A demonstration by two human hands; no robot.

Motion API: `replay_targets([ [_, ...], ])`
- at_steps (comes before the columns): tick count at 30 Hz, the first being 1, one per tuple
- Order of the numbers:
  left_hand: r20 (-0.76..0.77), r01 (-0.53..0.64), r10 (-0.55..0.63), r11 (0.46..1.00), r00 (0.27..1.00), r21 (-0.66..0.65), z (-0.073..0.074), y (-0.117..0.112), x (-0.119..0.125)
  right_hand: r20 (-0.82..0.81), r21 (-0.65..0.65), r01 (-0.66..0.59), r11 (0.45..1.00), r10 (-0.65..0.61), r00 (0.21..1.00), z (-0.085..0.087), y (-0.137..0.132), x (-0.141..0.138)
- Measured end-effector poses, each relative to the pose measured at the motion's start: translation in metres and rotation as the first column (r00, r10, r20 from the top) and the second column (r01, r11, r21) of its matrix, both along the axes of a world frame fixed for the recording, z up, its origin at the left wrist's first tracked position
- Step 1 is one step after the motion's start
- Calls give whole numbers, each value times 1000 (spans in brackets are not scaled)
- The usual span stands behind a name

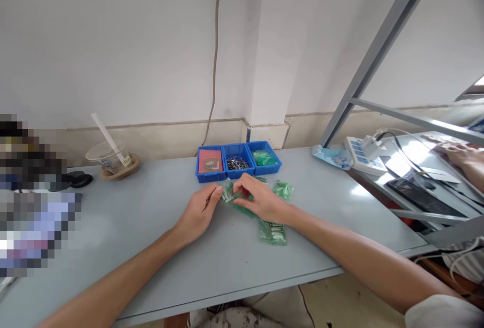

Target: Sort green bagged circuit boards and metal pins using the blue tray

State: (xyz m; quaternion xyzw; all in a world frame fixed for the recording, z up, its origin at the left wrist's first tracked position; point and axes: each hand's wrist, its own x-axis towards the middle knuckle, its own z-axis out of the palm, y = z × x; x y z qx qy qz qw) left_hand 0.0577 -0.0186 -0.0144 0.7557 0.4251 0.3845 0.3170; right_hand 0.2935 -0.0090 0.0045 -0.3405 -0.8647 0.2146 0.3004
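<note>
Green-tinted plastic packet (227,195): one, small, with silver metal pieces showing through; held just above the desk, in front of the blue bins, between the two hands.
Left hand (200,209): thumb laid over bent fingers, pinching the packet's left side.
Right hand (260,199): thumb and forefinger curved, a narrow gap between them, at the packet's right side; whether they grip it cannot be told.
Loose green packets: one (273,233) flat beside the right wrist, silver pieces in rows; one (283,190) beyond that wrist; others partly hidden by the right hand.
Blue bins: three, side by side; left bin (209,178) with a red card (210,154) and a clear packet on it; middle bin (237,172) with loose metal fasteners (238,162); right bin (267,169) with green plastic bags (263,157).
Grey desk (159,277): bears all the above.
Clear plastic cup (108,159): white straw, standing in a brown moulded holder (130,168), far left.
White power strip (365,156): right, beside a light-blue wrapper (333,157).
Co-worker's hand (463,155): far right, beyond the metal frame (372,61).
</note>
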Motion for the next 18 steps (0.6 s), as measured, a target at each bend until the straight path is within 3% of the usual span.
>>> replay_targets([
  [6, -43, -7, 9, 999, 999, 37, 6, -3, 0, -73, 17, -4, 1000, 5, 997, 4, -3, 0],
  [12, -30, -96, 98, 994, 995, 42, 4, -4, -1, -120, -131, 88, 988, -104, 987, 5, -6, 1],
  [18, -29, 6, -4, 996, 1000, 84, -3, -4, -2, -191, -154, 112, 982, -141, 972, 5, -4, 2],
])
